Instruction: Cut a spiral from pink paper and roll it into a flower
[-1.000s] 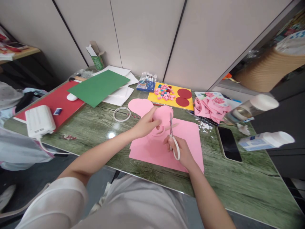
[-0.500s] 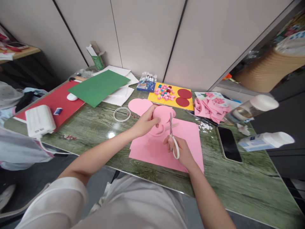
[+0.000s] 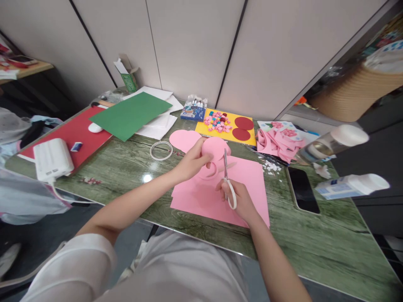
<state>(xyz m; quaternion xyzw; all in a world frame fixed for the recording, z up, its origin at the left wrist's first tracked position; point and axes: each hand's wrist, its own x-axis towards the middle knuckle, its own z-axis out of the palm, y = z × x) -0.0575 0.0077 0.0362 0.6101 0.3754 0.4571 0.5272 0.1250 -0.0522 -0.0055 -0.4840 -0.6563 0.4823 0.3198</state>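
At the left end of the green table (image 3: pixel 333 243), a chunky white box (image 3: pixel 53 158) sits at the near edge of a red sheet (image 3: pixel 83 140). A little blue and white block (image 3: pixel 76 147) is just to its right. Next comes a big green paper (image 3: pixel 132 115), lying partly on some white papers (image 3: pixel 157 129). A small green box (image 3: pixel 128 82) stands at the far side. Then I see a white ring (image 3: pixel 151 152) lying flat, and some pink round shapes (image 3: pixel 181 139) right beside the left hand (image 3: pixel 193 161).

The left hand pinches a pink circle (image 3: pixel 215 147) between thumb and fingers, up above the pink sheets (image 3: pixel 201 203). The right hand (image 3: pixel 239 197) has its fingers curled around the white handles of the scissors (image 3: pixel 233 196). The blades point to the far side and meet the right edge of the circle. I can't tell how wide apart they are.

Past the hands, a yellow sheet (image 3: pixel 229 136) holds lots of little colored balls (image 3: pixel 217 122) and two dark red circles (image 3: pixel 244 123). Farther right are crumpled pink scraps (image 3: pixel 277 143), tiny white bits (image 3: pixel 271 167), a black phone (image 3: pixel 302 189) and two bottles (image 3: pixel 352 186).
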